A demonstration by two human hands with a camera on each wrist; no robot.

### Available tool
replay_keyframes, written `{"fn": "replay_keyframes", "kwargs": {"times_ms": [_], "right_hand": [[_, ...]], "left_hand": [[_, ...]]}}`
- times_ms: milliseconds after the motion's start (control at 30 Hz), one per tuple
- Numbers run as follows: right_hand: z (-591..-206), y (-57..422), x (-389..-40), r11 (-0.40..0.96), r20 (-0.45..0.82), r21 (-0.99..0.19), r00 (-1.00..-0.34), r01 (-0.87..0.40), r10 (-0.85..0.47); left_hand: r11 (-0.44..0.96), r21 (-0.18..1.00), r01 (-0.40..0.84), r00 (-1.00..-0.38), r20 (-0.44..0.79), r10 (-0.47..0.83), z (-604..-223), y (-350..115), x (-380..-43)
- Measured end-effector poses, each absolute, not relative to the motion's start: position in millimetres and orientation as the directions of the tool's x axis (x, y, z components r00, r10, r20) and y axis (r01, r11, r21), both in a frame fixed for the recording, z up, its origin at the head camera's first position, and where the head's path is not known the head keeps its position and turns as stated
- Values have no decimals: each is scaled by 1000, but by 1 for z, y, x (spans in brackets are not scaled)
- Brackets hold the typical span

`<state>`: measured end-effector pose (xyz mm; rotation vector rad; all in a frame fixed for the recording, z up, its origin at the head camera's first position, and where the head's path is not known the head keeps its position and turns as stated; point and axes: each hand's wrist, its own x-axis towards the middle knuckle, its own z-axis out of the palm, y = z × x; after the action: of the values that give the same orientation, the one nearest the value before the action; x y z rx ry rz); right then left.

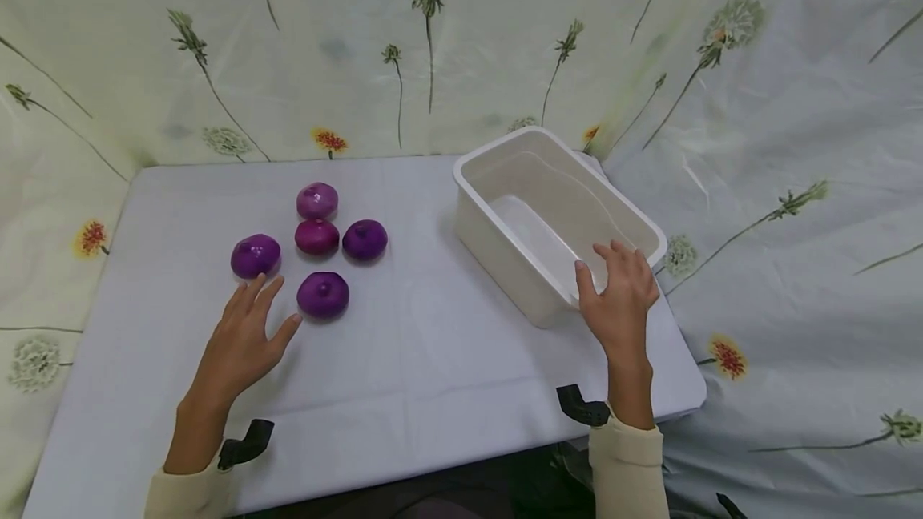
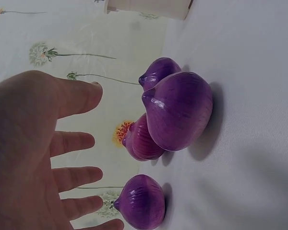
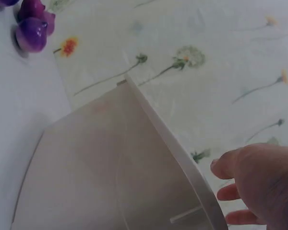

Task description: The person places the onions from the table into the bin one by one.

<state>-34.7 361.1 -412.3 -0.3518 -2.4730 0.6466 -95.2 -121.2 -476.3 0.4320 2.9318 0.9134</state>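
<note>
Several purple onions sit on the left half of the white table in the head view. My left hand (image 1: 241, 343) hovers just in front of them, fingers spread and holding nothing. Its fingertips are near the leftmost onion (image 1: 255, 255), and its thumb is beside the nearest onion (image 1: 323, 295). Behind these stand a reddish-purple onion (image 1: 316, 237), a dark onion (image 1: 364, 240) and a paler onion (image 1: 317, 201). On the right, my right hand (image 1: 618, 299) hangs over the near end of a white plastic bin (image 1: 497, 251), its fingers loosely bent and gripping nothing. No onion shows inside the bin.
The bin stands at an angle near the right edge of the white-clothed table (image 1: 433, 399). A flower-printed curtain (image 1: 490, 46) hangs behind the table and along both sides. Black wrist mounts (image 1: 247, 444) stick out by the cream sleeves (image 1: 626, 463).
</note>
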Motion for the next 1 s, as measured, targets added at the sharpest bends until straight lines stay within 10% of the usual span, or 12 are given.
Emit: {"fn": "replay_keyframes", "kwargs": {"times_ms": [367,767,1000], "right_hand": [[-424,374,-32,702,322,-666,-753,252,575],[-415,405,-28,-31,-208,-959,-628,281,750],[-417,413,-25,-96,-236,-966,-660,241,713]], "left_hand": [[787,572,229,-962,12,272,-477,-124,-96],[778,579,245,-955,6,296,-477,-120,-96],[764,591,258,-948,2,318,-478,-117,-98]]}}
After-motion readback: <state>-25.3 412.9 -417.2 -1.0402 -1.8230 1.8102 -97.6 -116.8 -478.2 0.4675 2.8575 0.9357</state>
